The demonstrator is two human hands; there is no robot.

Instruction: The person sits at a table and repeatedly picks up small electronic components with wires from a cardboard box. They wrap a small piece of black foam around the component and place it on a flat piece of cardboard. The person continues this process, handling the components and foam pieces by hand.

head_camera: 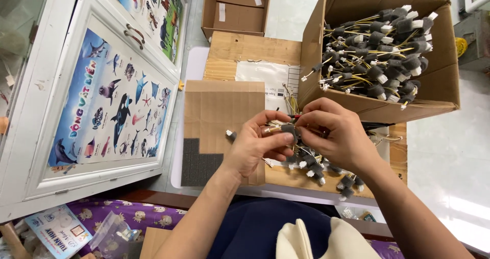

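1. The left hand (pixel 255 146) and right hand (pixel 332 134) meet fingertip to fingertip over a flat cardboard sheet (pixel 219 111), with a small wire piece (pixel 288 128) between them.
2. Just below the right hand lies a heap of wire pieces (pixel 326 172) on the cardboard.
3. Behind and to the right of the right hand stands an open box (pixel 439 85) tipped toward the hands, with a pile of wire assemblies (pixel 377 49) in it.
4. Foam squares (pixel 199 162) lie just left of the left hand, on the sheet.
5. Far behind the left hand sits an open carton (pixel 235 8).
6. Well left of both hands stands a cabinet door (pixel 61 136) bearing a poster (pixel 112 100).
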